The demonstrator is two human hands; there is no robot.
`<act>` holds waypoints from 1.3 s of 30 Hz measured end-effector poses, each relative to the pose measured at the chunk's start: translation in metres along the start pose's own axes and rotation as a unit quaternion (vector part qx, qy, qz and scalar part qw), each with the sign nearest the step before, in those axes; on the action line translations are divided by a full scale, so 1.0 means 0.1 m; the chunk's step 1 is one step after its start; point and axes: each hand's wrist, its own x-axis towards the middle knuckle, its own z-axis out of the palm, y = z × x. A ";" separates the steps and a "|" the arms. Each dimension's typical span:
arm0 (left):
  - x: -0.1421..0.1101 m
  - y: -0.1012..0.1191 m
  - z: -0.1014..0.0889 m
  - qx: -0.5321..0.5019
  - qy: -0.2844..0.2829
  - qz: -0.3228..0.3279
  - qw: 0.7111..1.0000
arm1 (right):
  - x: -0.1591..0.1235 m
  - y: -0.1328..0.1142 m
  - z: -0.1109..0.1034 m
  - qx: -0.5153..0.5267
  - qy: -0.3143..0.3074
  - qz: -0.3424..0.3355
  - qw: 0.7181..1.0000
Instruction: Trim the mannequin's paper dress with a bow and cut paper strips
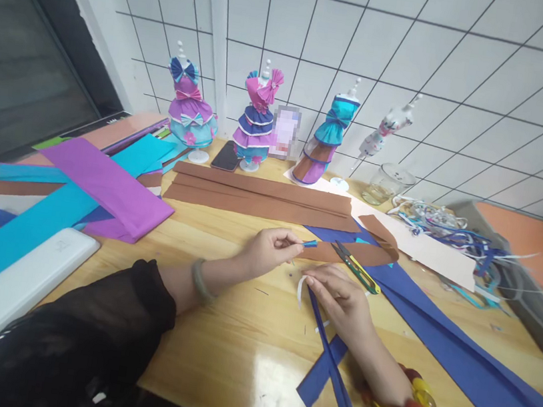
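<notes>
My left hand (pixel 270 249) is closed in a pinch on a small blue ribbon piece (pixel 310 243) held just above the wooden table (pixel 230 353). My right hand (pixel 338 300) rests on the table with its fingers pressed on the top end of a long dark blue paper strip (pixel 333 374); a short white strip (pixel 300 290) curls beside its fingertips. Small thread snips with a yellow-green handle (pixel 358 269) lie just beyond the right hand, on a brown paper strip (pixel 345 251).
A folded brown sheet (pixel 257 196) lies ahead. Purple (pixel 107 184) and teal (pixel 9 234) sheets and a white power bank (pixel 11 288) are at left. Wide blue paper (pixel 480 374) is at right. Several dressed mini mannequins (pixel 258 117), a phone (pixel 226 155), a glass (pixel 385 182) and tangled ribbons (pixel 449 232) stand behind.
</notes>
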 end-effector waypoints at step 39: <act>-0.20 0.14 0.17 0.190 0.007 0.189 0.963 | 0.00 -0.13 0.07 0.170 0.090 0.186 0.963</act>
